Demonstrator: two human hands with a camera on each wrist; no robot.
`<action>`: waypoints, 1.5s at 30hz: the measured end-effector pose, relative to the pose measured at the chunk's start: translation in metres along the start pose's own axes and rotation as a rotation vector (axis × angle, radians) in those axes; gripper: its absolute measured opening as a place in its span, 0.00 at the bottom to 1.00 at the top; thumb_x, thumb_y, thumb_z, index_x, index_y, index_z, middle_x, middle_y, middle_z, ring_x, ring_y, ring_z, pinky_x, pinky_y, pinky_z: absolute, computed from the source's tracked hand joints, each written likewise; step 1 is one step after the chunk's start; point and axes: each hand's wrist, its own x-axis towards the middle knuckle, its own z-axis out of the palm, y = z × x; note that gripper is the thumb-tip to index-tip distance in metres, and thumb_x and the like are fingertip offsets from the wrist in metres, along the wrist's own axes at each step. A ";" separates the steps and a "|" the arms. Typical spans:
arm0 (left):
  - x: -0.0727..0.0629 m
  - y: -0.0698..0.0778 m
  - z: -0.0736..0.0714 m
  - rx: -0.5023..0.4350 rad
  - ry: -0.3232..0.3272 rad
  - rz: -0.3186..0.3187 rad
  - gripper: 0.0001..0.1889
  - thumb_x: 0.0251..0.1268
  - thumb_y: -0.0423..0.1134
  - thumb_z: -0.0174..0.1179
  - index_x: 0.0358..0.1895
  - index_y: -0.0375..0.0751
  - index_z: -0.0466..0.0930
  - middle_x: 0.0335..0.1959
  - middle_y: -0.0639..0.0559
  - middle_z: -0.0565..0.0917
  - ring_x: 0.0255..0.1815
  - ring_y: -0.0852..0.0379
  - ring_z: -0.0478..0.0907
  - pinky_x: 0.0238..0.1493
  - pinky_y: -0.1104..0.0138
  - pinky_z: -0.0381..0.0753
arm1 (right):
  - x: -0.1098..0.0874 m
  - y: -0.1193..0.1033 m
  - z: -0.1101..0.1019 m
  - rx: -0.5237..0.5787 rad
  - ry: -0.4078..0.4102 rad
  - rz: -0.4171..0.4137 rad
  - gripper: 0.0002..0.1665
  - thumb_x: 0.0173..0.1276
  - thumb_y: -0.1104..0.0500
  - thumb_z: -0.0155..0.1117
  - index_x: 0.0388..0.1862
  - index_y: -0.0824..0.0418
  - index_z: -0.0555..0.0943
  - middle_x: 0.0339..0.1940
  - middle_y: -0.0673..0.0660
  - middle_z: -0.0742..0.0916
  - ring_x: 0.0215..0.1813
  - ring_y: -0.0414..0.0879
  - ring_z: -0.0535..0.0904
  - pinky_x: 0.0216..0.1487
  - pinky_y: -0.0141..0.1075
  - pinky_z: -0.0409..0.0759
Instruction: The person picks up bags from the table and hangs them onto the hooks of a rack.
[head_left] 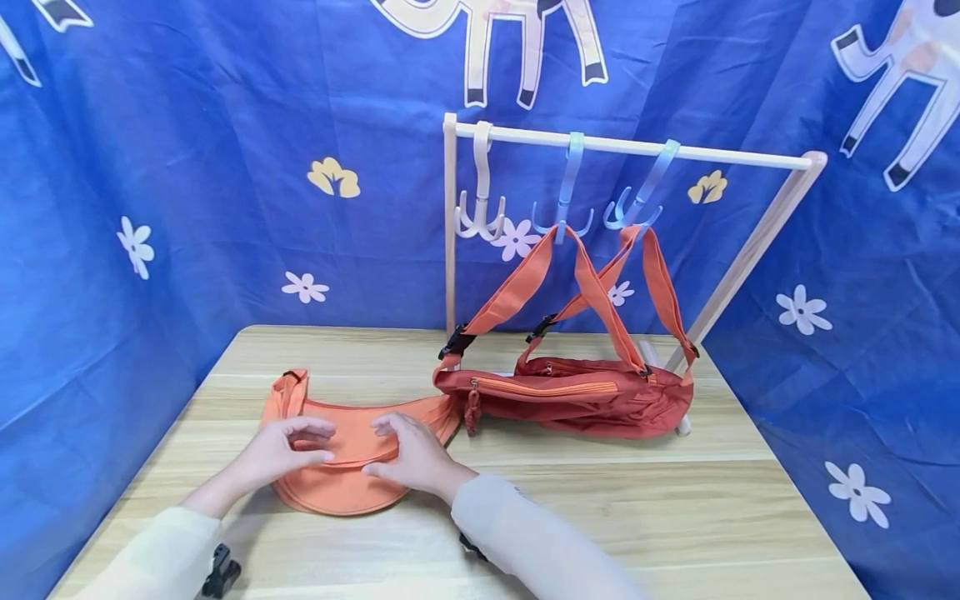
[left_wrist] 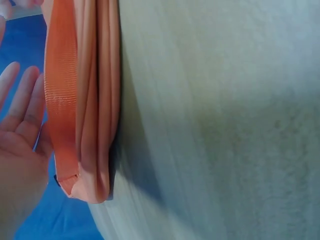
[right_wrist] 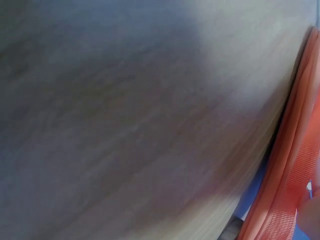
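An orange bag (head_left: 352, 492) lies flat on the table, its webbing strap (left_wrist: 62, 95) and layered cloth edge showing close up in the left wrist view. Over its left part my left hand (head_left: 288, 450) hovers with fingers loosely bent and thumb apart. My right hand (head_left: 416, 457) faces it from the other side, fingers and thumb curved with a gap between them. Nothing shows gripped in either hand. In the right wrist view only a sliver of hand appears behind the strap (right_wrist: 282, 215).
Two red bags, the nearer one (head_left: 570, 408) with a zip, hang by orange straps from blue hooks (head_left: 573, 183) on a rack (head_left: 637, 147). A white hook (head_left: 482, 183) hangs at the rack's left. The wooden table (head_left: 637, 517) runs up to a blue curtain (head_left: 225, 167).
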 end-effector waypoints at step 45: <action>-0.004 0.003 -0.006 0.294 -0.162 -0.038 0.12 0.58 0.36 0.67 0.44 0.34 0.85 0.33 0.52 0.85 0.32 0.65 0.77 0.33 0.70 0.77 | 0.000 -0.013 0.022 -0.242 0.041 0.079 0.08 0.59 0.48 0.71 0.38 0.43 0.84 0.43 0.36 0.83 0.50 0.29 0.75 0.50 0.33 0.63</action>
